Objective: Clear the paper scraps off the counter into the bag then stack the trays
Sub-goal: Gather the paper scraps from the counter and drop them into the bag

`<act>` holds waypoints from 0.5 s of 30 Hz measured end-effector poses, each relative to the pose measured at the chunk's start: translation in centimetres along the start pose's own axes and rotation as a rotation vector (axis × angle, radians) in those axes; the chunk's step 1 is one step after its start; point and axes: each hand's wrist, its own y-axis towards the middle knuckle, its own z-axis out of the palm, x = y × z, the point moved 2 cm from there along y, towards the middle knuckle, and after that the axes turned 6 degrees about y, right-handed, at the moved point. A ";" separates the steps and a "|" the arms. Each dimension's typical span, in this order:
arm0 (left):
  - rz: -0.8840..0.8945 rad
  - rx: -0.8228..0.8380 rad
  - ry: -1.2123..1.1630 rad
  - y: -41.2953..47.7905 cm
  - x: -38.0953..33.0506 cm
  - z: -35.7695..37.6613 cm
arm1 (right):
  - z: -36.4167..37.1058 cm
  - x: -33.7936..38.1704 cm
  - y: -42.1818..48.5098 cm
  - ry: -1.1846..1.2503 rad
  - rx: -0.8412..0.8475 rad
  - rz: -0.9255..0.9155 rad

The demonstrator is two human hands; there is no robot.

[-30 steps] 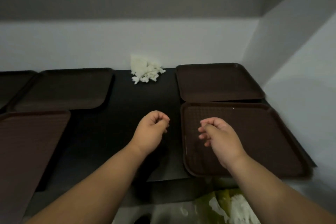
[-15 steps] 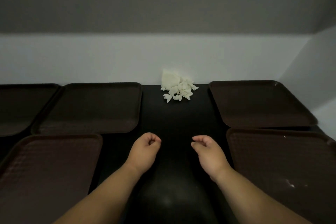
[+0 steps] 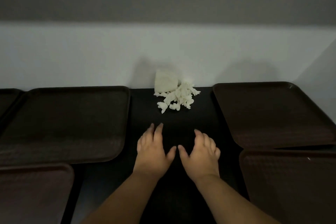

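A heap of white paper scraps [image 3: 175, 94] lies on the black counter [image 3: 181, 120] against the back wall. My left hand [image 3: 153, 151] and my right hand [image 3: 201, 152] are side by side over the counter, a short way in front of the heap, fingers spread and holding nothing. Dark brown trays lie on both sides: one at the far left [image 3: 65, 123], one at the near left [image 3: 32, 192], one at the far right [image 3: 271, 112], one at the near right [image 3: 291, 185]. No bag is in view.
Another brown tray [image 3: 7, 96] shows at the far left edge. A white wall [image 3: 91, 56] runs behind the counter and turns a corner at the right [image 3: 325, 60]. A strip of bare counter runs between the two groups of trays.
Both hands have uncurled from loose fists to spread fingers and moved forward toward the scraps. The view has shifted closer to the heap.
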 end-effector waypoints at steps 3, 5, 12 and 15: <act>-0.002 -0.061 -0.029 4.4 -0.4 0.7 | 0.6 0.7 3.8 0.038 -0.035 -0.022; -0.017 -0.055 -0.065 7.3 -0.8 0.8 | 0.9 1.1 6.4 0.085 -0.063 -0.034; 0.097 -0.110 0.035 13.7 -1.9 1.5 | 1.8 2.4 14.2 0.201 -0.101 -0.091; 0.106 -0.177 0.048 14.3 -1.6 2.0 | 2.2 2.9 16.0 0.184 -0.079 -0.183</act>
